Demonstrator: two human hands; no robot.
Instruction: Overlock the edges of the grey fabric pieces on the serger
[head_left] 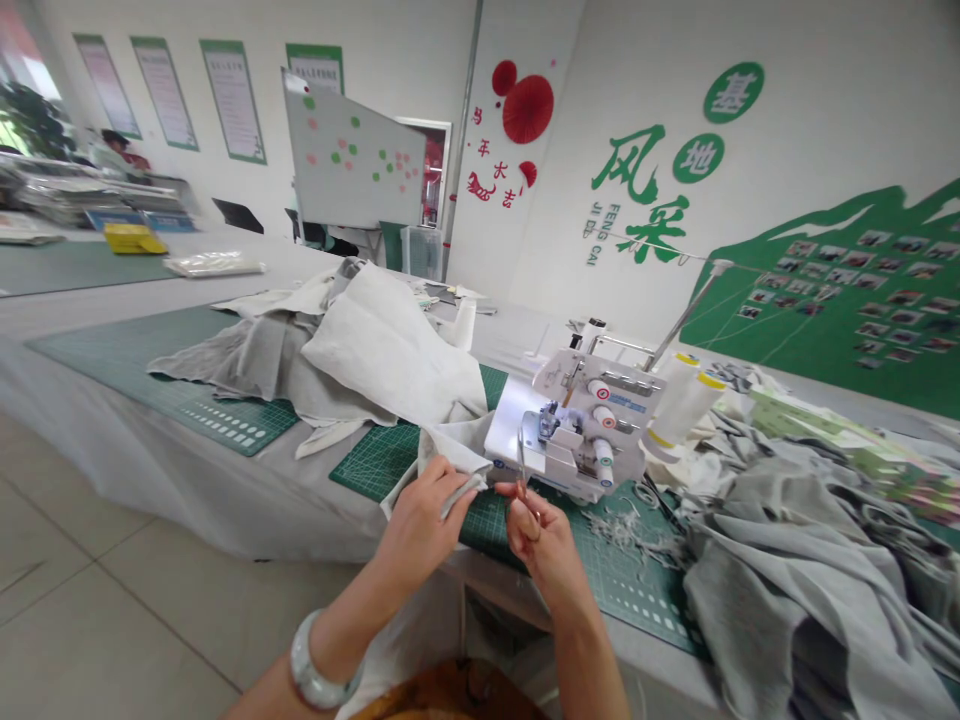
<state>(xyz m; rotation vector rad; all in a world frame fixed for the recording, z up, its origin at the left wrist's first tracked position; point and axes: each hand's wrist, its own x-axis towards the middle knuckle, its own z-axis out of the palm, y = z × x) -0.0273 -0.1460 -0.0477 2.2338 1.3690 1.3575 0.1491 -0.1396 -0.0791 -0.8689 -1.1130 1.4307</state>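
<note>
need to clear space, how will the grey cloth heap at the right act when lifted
The grey cloth heap will probably sag, as it lies in loose folds. Its layers may drag along together, since they overlap. It seems unlikely to roll, being slumped.

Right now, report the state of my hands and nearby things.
Left hand: pinching pale cloth
Right hand: gripping metal tool
Metal tool: tip upward
Pale cloth: bunched
Sewing machine: upright
Thread cones: wound, white
Thread scraps: loose, tangled
Grey cloth: crumpled, heaped
Cutting mat: partly covered
</note>
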